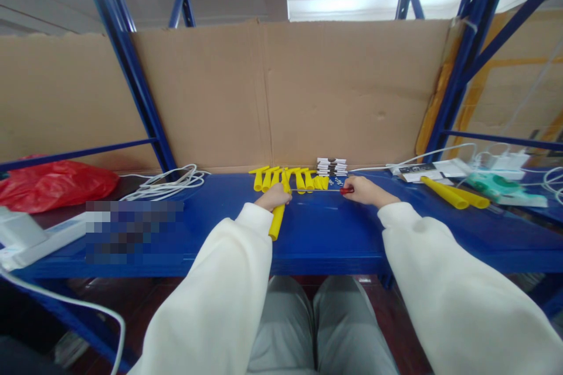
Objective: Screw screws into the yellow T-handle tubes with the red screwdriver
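Observation:
My left hand [273, 197] is closed around a yellow tube [277, 224], whose round end points toward me. In my right hand [363, 190] is the red handle of a screwdriver [346, 190]. Its thin shaft runs left to the tube near my left fingers; whether the tip touches a screw is too small to tell. Behind my left hand lies a row of yellow tube pieces [258, 180] with flared ends. Small flat yellow pieces [321, 183] and tiny metal screws [338, 180] lie between my hands, beside a stack of small white boxes [332, 166].
Two longer yellow tubes [445, 193] lie at the right, next to a green plastic wrapper [492, 184] and white adapters [508, 159]. Coiled white cable [176, 183] and a red bag [61, 184] are on the left. Cardboard [334, 88] walls the back of the blue table [325, 240].

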`<move>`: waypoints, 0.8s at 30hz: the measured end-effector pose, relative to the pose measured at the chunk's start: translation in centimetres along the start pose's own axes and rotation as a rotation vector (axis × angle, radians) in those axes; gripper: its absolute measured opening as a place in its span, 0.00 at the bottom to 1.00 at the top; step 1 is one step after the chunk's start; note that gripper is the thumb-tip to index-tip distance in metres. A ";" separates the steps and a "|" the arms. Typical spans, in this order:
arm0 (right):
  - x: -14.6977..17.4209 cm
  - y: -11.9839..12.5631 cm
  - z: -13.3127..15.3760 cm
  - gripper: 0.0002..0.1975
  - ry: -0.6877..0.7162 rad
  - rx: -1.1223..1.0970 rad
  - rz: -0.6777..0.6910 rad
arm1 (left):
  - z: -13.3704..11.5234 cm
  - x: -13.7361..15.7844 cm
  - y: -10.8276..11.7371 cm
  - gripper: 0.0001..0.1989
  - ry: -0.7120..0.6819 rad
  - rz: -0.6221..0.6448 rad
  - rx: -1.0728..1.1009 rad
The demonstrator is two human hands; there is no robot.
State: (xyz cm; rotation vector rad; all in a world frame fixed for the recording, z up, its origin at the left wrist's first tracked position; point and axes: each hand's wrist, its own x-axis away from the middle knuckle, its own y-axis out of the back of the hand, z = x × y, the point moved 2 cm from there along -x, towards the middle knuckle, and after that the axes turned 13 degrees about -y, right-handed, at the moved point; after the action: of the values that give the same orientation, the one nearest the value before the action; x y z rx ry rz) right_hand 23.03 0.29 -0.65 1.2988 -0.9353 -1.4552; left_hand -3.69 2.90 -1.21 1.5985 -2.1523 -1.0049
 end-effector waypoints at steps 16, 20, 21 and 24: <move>0.0 0.1 0.4 0.06 0.023 -0.036 0.037 | 0.0 0.0 0.0 0.10 -0.006 -0.002 0.000; -0.1 -0.1 0.2 0.05 -0.052 -0.019 0.025 | -0.1 0.1 0.1 0.09 -0.013 0.013 0.009; 0.0 -0.2 0.2 0.05 -0.063 -0.015 0.029 | -0.1 0.1 0.1 0.09 -0.014 0.013 0.014; 0.2 -0.2 0.3 0.04 -0.066 -0.048 0.080 | -0.2 0.1 0.1 0.10 -0.010 0.010 0.024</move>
State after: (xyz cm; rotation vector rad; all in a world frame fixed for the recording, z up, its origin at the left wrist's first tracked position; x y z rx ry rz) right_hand 22.66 0.16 -0.84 1.1720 -0.9780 -1.4572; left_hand -3.69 2.75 -1.08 1.5951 -2.1852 -0.9891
